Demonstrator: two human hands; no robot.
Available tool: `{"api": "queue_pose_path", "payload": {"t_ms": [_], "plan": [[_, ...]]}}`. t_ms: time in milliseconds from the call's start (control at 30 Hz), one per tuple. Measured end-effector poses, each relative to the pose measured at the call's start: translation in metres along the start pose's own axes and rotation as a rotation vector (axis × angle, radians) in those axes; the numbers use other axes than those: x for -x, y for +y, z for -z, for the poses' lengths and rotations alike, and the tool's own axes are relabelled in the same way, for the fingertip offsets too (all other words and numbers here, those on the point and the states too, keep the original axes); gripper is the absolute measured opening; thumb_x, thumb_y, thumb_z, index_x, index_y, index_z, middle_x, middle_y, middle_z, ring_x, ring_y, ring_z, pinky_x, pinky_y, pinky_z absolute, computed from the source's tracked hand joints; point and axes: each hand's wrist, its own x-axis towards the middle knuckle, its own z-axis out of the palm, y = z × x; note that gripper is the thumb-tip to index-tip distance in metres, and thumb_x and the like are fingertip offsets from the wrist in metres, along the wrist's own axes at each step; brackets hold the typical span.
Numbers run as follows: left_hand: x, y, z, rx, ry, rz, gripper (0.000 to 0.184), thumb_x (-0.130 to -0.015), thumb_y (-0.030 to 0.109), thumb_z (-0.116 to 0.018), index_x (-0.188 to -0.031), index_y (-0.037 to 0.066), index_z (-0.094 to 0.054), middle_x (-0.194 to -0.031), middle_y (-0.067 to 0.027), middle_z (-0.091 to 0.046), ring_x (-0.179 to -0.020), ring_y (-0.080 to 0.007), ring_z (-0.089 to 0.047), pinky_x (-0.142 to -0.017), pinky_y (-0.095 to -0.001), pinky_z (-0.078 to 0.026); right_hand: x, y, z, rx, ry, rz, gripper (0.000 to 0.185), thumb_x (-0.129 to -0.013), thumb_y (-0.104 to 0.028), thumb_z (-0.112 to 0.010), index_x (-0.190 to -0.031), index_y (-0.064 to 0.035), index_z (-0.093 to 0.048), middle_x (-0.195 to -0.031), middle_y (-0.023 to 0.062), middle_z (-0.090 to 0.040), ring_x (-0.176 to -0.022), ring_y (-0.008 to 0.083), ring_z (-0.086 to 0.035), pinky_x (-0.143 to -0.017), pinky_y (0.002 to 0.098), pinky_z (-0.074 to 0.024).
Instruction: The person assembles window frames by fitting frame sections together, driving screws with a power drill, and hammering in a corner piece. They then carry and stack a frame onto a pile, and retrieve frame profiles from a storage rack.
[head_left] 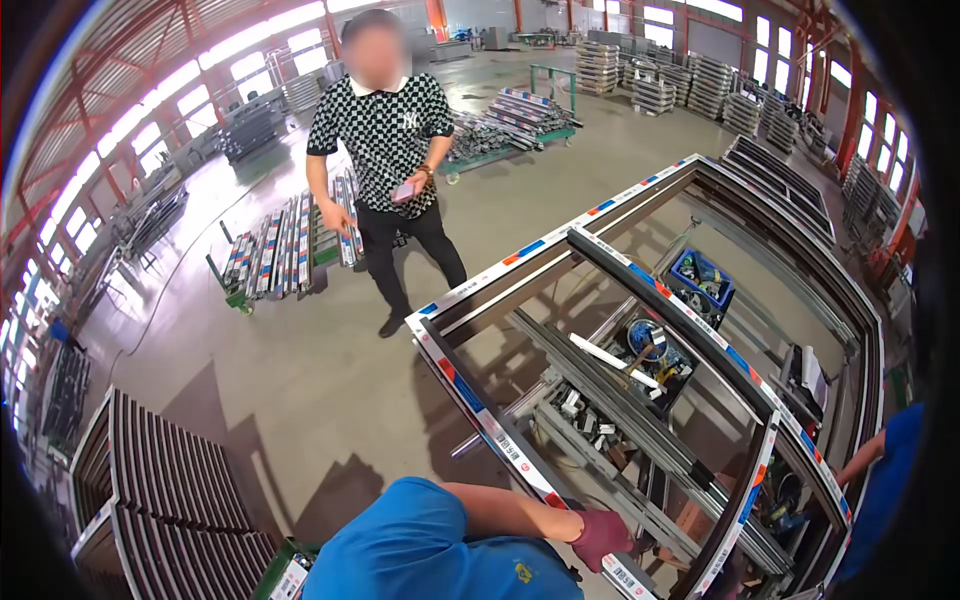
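My left hand (601, 539), in a maroon glove, is closed over the near bar of a large window frame (480, 410). The frame is dark, with white, blue and red protective film along its bars. It lies roughly level in front of me, with an inner crossbar (690, 310) and a shorter bar (742, 510) near my side. On the right, my bare right forearm (862, 460) reaches from a blue sleeve behind the frame's bar. That bar hides the hand, so its fingers do not show.
Below the frame are metal profiles (620, 400), a blue crate (700, 277) and a bucket (647, 340) of small parts. A person (380, 130) stands beyond the frame, holding a phone (403, 193). Carts of profiles (290, 240) and stacked dark frames (180, 480) stand to the left.
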Motion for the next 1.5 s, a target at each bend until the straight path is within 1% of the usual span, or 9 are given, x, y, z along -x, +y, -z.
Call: {"api": "queue_pose_path", "payload": {"t_ms": [200,267,367,500,700,900,1033,1367,1500], "plan": [[0.003,-0.029,-0.035,0.234,0.231,-0.136,0.058,-0.072,0.034,-0.08,-0.121,0.005,-0.07,-0.117,-0.0203,-0.071,-0.111,-0.042,-0.067,-0.098,-0.049,-0.054,0.037,0.063,0.109,-0.193,-0.039,-0.058,0.064,-0.107,-0.057,-0.048,-0.159,-0.0203,-0.047,-0.155,0.0026,-0.058,-0.127,0.0236,-0.064,-0.104,0.0464,-0.0504],[-0.002,-0.007,0.017,0.129,-0.108,-0.029,0.055,-0.077,0.036,-0.079,-0.122,0.006,-0.069,-0.117,-0.0189,-0.071,-0.113,-0.042,-0.067,-0.099,-0.0521,-0.053,0.052,0.091,0.139,-0.401,-0.031,-0.089,0.064,-0.108,-0.058,-0.046,-0.16,-0.0215,-0.046,-0.157,0.0019,-0.057,-0.128,0.0235,-0.063,-0.105,0.0469,-0.0501],[-0.002,0.007,0.03,0.002,-0.15,0.031,0.059,-0.083,0.045,-0.079,-0.125,0.006,-0.065,-0.115,-0.0177,-0.069,-0.112,-0.0388,-0.067,-0.098,-0.0496,-0.052,0.063,0.074,0.059,-0.402,0.351,-0.174,0.06,-0.107,-0.063,-0.052,-0.133,-0.0123,-0.069,-0.103,0.0023,-0.076,-0.095,0.0147,-0.072,-0.082,0.0366,-0.058],[-0.008,0.017,0.031,-0.106,-0.289,0.052,0.065,-0.084,0.05,-0.078,-0.13,0.006,-0.063,-0.119,-0.0176,-0.067,-0.114,-0.0372,-0.067,-0.099,-0.0478,-0.052,0.056,0.039,-0.052,-0.677,-0.206,-0.072,0.076,-0.102,-0.07,-0.056,-0.147,-0.0088,-0.06,-0.11,-0.0026,-0.072,-0.088,0.0069,-0.068,-0.079,0.0271,-0.0575],[-0.01,0.011,0.024,-0.127,-0.269,0.066,0.068,-0.084,0.05,-0.078,-0.133,0.007,-0.061,-0.123,-0.0172,-0.067,-0.115,-0.0361,-0.067,-0.1,-0.0473,-0.052,0.082,0.032,-0.002,-0.378,0.192,-0.145,0.074,-0.096,-0.078,-0.058,-0.142,-0.0198,-0.062,-0.109,-0.0021,-0.069,-0.088,0.0095,-0.068,-0.066,0.0252,-0.0476],[-0.01,0.012,0.024,-0.132,-0.28,0.073,0.069,-0.084,0.051,-0.078,-0.134,0.007,-0.061,-0.124,-0.0168,-0.067,-0.116,-0.0353,-0.066,-0.101,-0.0472,-0.052,0.081,0.084,0.083,-0.506,0.312,-0.046,0.084,-0.098,-0.076,-0.054,-0.155,-0.0147,-0.053,-0.143,0.0092,-0.063,-0.125,0.0226,-0.062,-0.103,0.0468,-0.0505],[-0.012,0.015,0.025,-0.134,-0.27,0.06,0.066,-0.084,0.049,-0.079,-0.132,0.007,-0.061,-0.121,-0.0171,-0.066,-0.115,-0.036,-0.065,-0.1,-0.0472,-0.052,0.089,0.018,-0.062,-0.163,0.121,-0.102,0.081,-0.106,-0.063,-0.053,-0.166,-0.0114,-0.039,-0.16,0.0058,-0.052,-0.144,0.0183,-0.05,-0.117,0.0406,-0.0421],[-0.013,0.014,0.02,-0.154,-0.243,0.076,0.067,-0.081,0.048,-0.081,-0.131,0.007,-0.062,-0.123,-0.0159,-0.067,-0.112,-0.0354,-0.067,-0.096,-0.0473,-0.052,0.101,0.074,0.08,-0.315,0.437,-0.072,0.083,-0.095,-0.081,-0.051,-0.156,-0.0239,-0.054,-0.142,0.0026,-0.066,-0.124,0.0152,-0.061,-0.101,0.0475,-0.0434],[-0.014,0.016,0.02,-0.171,-0.252,0.09,0.067,-0.081,0.047,-0.081,-0.131,0.007,-0.061,-0.124,-0.0153,-0.067,-0.115,-0.0342,-0.067,-0.097,-0.0464,-0.052,0.101,0.064,-0.024,-0.423,0.268,-0.074,0.086,-0.094,-0.084,-0.05,-0.154,-0.0221,-0.054,-0.134,0.0036,-0.066,-0.114,0.0154,-0.06,-0.095,0.0448,-0.0447]]}}
